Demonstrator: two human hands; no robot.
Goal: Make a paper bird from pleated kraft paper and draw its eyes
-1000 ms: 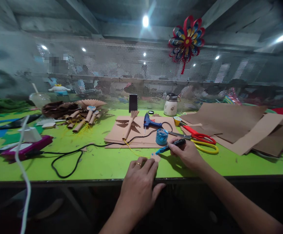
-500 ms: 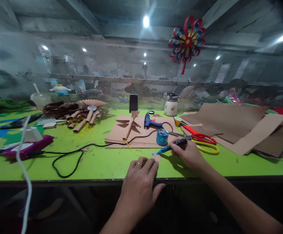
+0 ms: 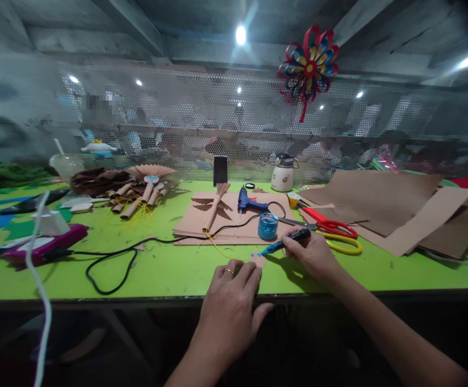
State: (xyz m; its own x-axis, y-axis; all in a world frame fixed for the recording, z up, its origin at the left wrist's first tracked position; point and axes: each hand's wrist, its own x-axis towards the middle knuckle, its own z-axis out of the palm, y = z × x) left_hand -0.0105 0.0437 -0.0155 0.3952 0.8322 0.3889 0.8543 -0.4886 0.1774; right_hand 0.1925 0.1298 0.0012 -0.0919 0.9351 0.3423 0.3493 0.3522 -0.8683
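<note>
My right hand point(image 3: 306, 249) grips a black marker point(image 3: 288, 240) whose blue-coated front end points left and down. The tip is at the upper edge of a small round piece of brown paper point(image 3: 258, 260), which bears a few blue dabs. My left hand point(image 3: 234, 290) lies palm down at the table's front edge, fingers flat, their tips at the near side of the paper disc and the thumb held apart. Just beyond the marker stands an open jar of blue paint point(image 3: 267, 226).
Beyond lie brown paper sheets point(image 3: 185, 228), a paper fan with a rolled handle point(image 3: 213, 209) and a blue glue gun point(image 3: 252, 202). Scissors point(image 3: 340, 230) lie right. A black cable point(image 3: 153, 241) runs left to a purple power strip point(image 3: 48, 244). A bottle point(image 3: 282, 174) stands behind.
The marker tip has shifted very slightly at the upper edge of the paper disc. My left hand stays in place, and the other things lie as before.
</note>
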